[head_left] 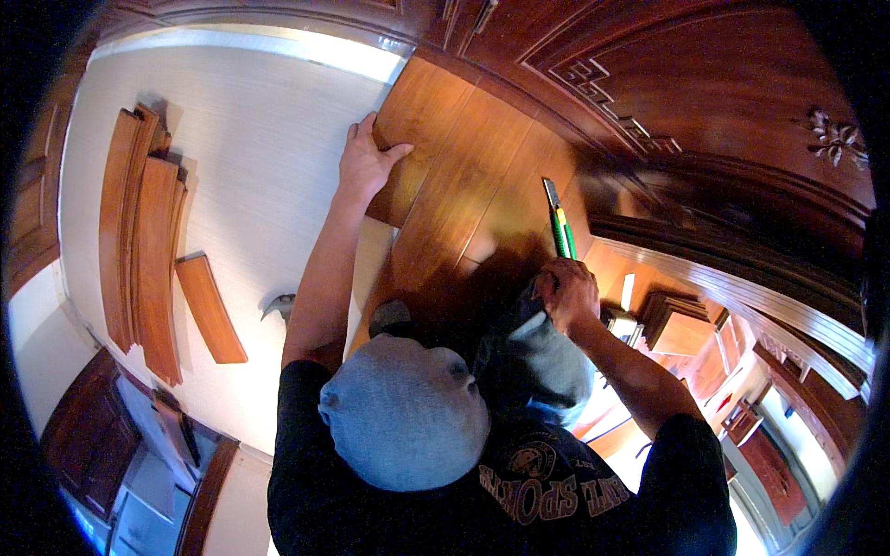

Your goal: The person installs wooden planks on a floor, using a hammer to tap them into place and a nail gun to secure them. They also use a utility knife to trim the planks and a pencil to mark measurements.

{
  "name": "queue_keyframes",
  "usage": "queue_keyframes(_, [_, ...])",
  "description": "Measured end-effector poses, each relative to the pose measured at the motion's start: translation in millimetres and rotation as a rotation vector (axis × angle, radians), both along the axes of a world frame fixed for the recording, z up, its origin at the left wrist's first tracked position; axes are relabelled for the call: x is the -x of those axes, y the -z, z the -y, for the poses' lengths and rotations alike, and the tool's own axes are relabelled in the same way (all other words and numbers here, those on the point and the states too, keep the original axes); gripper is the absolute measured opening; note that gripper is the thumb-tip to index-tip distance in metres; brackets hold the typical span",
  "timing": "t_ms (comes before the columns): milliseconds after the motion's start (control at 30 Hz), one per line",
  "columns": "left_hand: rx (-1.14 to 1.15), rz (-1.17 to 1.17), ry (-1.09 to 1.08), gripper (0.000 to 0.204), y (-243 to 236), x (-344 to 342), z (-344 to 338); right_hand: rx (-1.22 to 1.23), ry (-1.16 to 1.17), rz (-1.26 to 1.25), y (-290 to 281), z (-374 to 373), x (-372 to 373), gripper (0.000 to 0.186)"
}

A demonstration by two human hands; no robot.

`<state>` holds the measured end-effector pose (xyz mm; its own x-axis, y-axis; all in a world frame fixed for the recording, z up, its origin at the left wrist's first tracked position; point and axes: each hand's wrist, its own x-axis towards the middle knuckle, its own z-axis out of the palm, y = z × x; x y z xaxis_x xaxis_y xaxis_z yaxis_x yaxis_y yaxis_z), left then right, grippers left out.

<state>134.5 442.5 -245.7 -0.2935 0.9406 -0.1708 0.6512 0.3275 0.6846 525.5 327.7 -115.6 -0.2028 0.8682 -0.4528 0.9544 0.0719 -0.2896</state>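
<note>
My left hand (366, 159) lies with thumb and fingers spread at the left edge of the laid brown wooden floor planks (464, 139). Its thumb rests on the end plank. In my right hand (567, 295), beside my bent right knee, is a green utility knife (563, 232). The knife's metal blade is extended and points away from me, above the planks. Whether the blade touches the wood I cannot tell.
Stacked loose planks (139, 241) and a short plank piece (212, 310) lie on the pale floor at left. By my left forearm shows a curved metal claw (278, 305), possibly a hammer's. A carved dark wooden panel (705, 102) bounds the far right. More boards (681, 320) lie beyond the doorway.
</note>
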Motion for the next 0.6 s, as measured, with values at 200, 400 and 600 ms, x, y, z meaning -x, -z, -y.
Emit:
queue_keyframes(200, [0.098, -0.008, 0.065, 0.097, -10, 1, -4, 0.021, 0.045, 0.036, 11, 5, -8, 0.022])
queue_keyframes(400, [0.105, -0.01, 0.03, 0.099, -10, -1, -2, 0.029, 0.018, 0.054, 8, 4, -5, 0.022])
queue_keyframes(600, [0.014, -0.145, 0.049, 0.096, -5, -2, 4, 0.078, 0.042, 0.053, 8, -1, -3, 0.022])
